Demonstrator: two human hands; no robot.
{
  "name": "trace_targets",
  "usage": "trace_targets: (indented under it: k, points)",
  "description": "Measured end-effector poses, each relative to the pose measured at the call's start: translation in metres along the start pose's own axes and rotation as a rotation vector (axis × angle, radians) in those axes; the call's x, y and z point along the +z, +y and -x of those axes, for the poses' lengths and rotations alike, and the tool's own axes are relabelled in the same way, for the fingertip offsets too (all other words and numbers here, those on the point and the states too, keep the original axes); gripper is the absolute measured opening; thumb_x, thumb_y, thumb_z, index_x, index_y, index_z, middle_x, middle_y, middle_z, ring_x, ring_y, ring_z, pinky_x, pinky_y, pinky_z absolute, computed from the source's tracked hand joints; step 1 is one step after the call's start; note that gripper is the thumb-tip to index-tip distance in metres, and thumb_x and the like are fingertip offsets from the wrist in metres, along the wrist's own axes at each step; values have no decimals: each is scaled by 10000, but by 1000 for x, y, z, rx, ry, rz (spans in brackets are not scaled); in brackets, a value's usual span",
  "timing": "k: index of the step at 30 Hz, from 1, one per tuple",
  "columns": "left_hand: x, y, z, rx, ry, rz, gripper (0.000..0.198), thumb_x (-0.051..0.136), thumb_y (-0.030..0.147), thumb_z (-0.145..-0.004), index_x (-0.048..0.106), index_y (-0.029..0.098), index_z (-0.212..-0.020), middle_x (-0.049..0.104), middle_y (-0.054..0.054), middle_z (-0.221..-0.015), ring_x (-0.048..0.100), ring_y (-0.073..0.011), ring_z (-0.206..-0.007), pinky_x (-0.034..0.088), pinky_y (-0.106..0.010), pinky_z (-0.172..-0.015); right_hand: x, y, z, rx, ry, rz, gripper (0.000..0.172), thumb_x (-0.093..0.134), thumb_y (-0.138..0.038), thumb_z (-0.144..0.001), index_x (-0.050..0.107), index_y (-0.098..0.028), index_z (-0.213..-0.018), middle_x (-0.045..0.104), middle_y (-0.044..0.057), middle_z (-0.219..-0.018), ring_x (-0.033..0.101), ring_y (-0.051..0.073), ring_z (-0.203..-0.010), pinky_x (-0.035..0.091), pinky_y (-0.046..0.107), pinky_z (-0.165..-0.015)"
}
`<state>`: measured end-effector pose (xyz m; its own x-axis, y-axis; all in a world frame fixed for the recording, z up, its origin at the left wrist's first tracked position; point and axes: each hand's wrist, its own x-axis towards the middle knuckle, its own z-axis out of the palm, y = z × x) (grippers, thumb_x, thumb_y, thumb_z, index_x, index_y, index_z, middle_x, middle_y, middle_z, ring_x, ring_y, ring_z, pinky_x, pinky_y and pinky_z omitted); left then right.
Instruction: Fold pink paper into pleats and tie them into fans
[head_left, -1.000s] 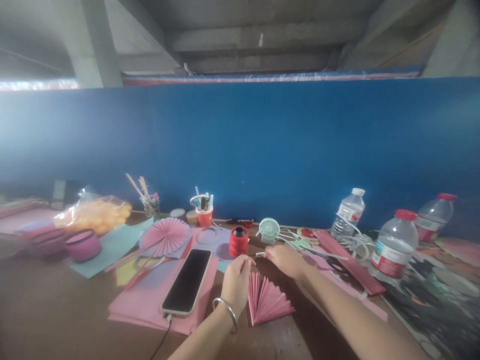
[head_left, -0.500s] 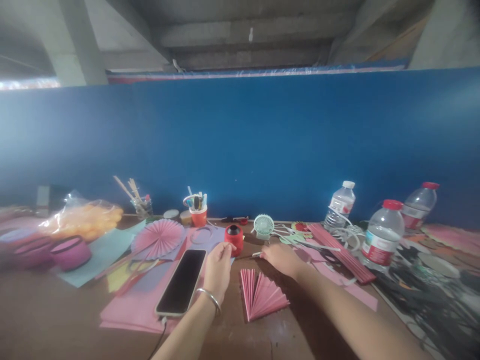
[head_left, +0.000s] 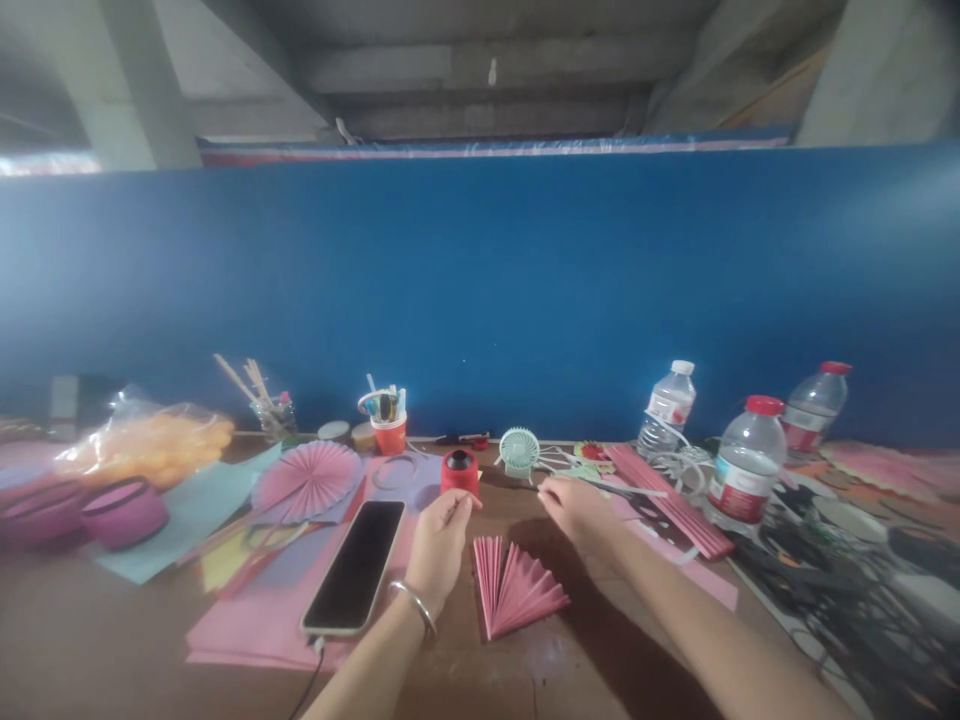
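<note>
Worktop: brown wooden table (head_left: 570,660), scuffed and matt. The pleated pink paper fan (head_left: 516,588) lies flat on it, a half-open accordion with crisp ribs, between the two forearms and just short of both hands. The red spool (head_left: 459,472) is a squat cylinder with a dark top and stands upright just beyond the left hand (head_left: 439,545). Left hand: metal bangle (head_left: 414,605) on the wrist, fingers curled, thumb and forefinger tips drawn together near the spool (contents, if any, too fine to tell). Right hand (head_left: 577,510): palm down, forearm stretched across the table, fingertips pinched on a thin dark strand (head_left: 514,487) running left towards the spool. A glossy black phone (head_left: 354,565) rests on smooth pink sheets (head_left: 247,630), left of the left wrist.
</note>
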<state>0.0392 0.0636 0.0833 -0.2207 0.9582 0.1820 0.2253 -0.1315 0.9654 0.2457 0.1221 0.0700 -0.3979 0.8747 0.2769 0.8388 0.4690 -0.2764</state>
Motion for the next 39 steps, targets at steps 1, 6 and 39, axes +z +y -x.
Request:
trace_targets:
  k: [1,6,39]
  points:
    - [1,0,1,12,-25,5,281,505,432,-706,608,172,-683,461,35,-451,439,-117,-472,330,-222,-473,0,-13,2,-25,-5,-46,266,341,-262,-855,579,-179,-772,612,39,-778,547,150,-718,379,240,-657]
    - [6,-2,6,67,-149,33,250,487,394,-736,590,171,-691,479,26,-509,429,-112,-483,323,-219,-467,-3,-71,4,-162,255,-543,306,464,-203,-773,485,-192,-1078,559,50,-1035,507,156,-941,384,266,-822]
    - [9,-23,2,45,-272,-67,244,427,352,-737,541,149,-666,340,74,-450,297,-70,-404,239,-192,-419,-13,-42,-9,-123,433,-526,266,370,-142,-779,539,-185,-979,570,73,-1025,507,182,-959,370,325,-843]
